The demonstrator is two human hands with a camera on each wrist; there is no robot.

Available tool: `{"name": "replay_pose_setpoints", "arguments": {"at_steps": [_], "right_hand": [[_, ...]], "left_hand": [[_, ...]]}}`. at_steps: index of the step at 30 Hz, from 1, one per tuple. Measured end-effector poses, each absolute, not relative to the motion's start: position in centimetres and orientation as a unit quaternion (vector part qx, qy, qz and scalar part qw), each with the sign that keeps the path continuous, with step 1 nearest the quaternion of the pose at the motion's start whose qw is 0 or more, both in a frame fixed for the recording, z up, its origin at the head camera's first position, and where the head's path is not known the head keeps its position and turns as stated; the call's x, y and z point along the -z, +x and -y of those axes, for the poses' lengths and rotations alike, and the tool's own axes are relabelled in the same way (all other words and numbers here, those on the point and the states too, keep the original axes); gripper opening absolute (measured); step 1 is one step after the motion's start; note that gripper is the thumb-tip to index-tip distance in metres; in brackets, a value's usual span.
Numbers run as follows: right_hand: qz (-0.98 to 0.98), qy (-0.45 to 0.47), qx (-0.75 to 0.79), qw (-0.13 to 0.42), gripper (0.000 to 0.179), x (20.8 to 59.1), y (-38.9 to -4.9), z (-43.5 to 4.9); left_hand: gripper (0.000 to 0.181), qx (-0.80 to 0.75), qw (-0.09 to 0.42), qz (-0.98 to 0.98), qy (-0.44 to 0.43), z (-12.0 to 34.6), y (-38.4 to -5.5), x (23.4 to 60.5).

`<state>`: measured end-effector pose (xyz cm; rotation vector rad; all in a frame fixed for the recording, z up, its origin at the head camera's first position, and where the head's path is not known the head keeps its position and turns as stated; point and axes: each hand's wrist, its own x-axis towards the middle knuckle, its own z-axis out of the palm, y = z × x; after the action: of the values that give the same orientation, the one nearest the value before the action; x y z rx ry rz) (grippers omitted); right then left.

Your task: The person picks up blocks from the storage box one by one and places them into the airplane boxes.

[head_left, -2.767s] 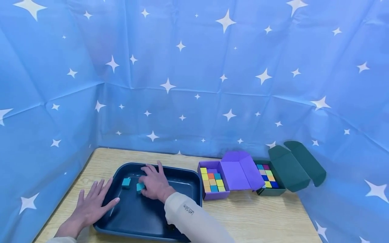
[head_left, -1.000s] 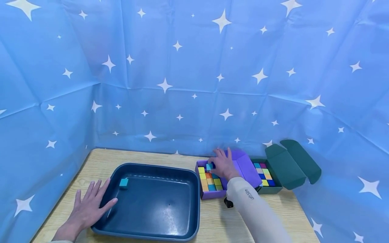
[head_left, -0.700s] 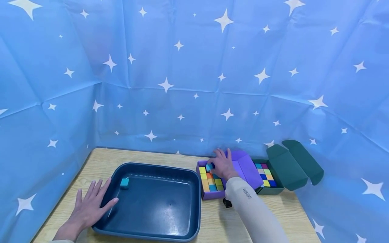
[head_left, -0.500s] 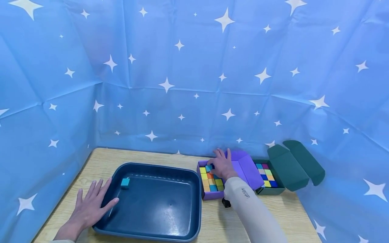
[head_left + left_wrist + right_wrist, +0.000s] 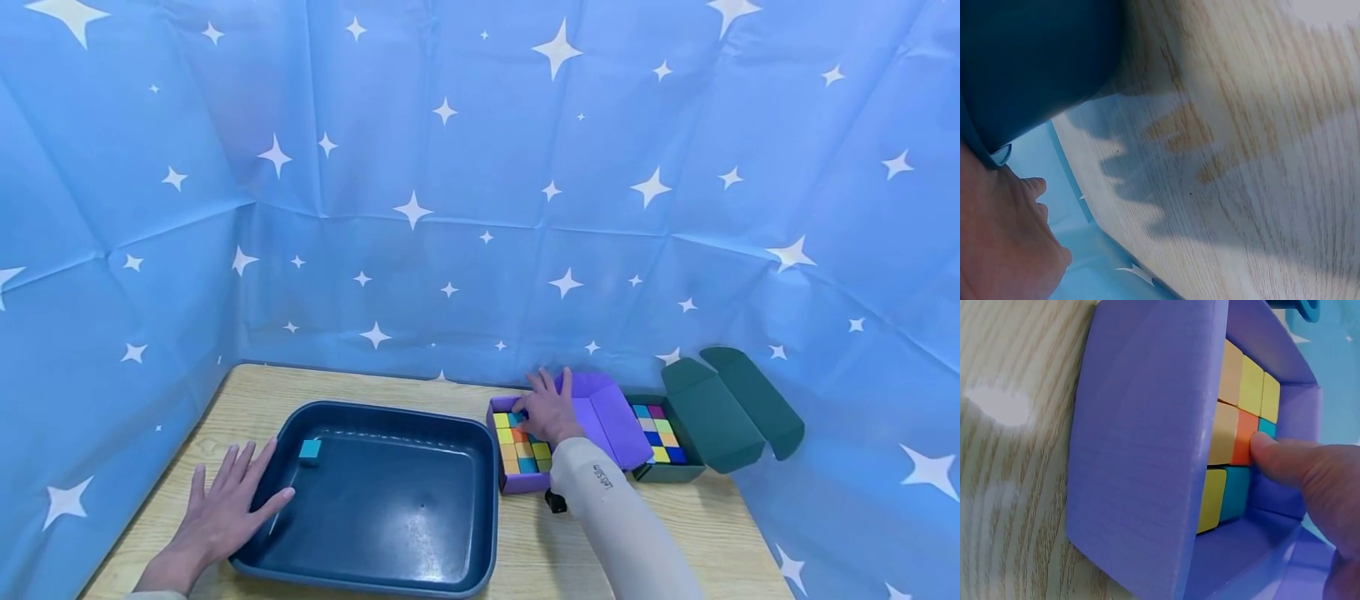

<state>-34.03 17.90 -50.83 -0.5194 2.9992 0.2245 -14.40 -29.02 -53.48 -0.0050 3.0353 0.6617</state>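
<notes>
In the head view my right hand [image 5: 550, 410] reaches into the back of the open purple box [image 5: 525, 483], fingers around a teal block [image 5: 515, 418]. Up close in the right wrist view, the thumb [image 5: 1288, 459] is against that teal block [image 5: 1267, 427], beside an orange block [image 5: 1245, 439]; the other fingertips are out of sight. My left hand [image 5: 221, 517] rests with spread fingers on the left rim of a dark blue tray [image 5: 375, 533]. Inside the tray, near its upper left corner, lies one teal block [image 5: 309, 452].
Rows of yellow, orange and teal blocks [image 5: 510, 451] fill the purple box. Its lid [image 5: 600, 417] is folded out to the right. Behind it stands a green box [image 5: 671, 473] of coloured blocks, lid [image 5: 723, 417] open. A starry blue curtain [image 5: 450, 167] borders the wooden table [image 5: 555, 550].
My right hand took a teal block from the tray and carried it right into the purple box, where the block has since sunk lower. My left hand stayed on the tray's rim.
</notes>
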Motion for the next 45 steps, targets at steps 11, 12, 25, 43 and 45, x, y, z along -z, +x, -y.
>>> {"name": "replay_pose_setpoints", "arguments": {"at_steps": [11,12,25,43,45], "right_hand": [[-0.977,-0.205,0.030,-0.059,0.016,49.3,-34.0,-15.0],[-0.974,-0.213,0.032,-0.070,0.017,49.1,-34.0,-14.2],[-0.937,-0.338,-0.008,-0.086,0.032,48.0,-30.0,0.1],[-0.940,-0.338,-0.045,-0.024,0.048,50.6,-25.9,8.9],[-0.940,-0.335,-0.057,-0.020,0.052,50.7,-25.8,9.4]], "left_hand": [[0.088,-0.223,0.023,-0.975,-0.004,29.3,-14.4,53.4],[0.088,-0.224,0.022,-0.974,-0.003,29.4,-14.3,53.4],[0.089,-0.236,0.029,-0.971,0.004,29.8,-14.2,53.7],[0.095,-0.234,0.050,-0.971,0.013,29.7,-14.7,53.5],[0.097,-0.238,0.054,-0.970,0.016,29.7,-14.7,53.4]]}}
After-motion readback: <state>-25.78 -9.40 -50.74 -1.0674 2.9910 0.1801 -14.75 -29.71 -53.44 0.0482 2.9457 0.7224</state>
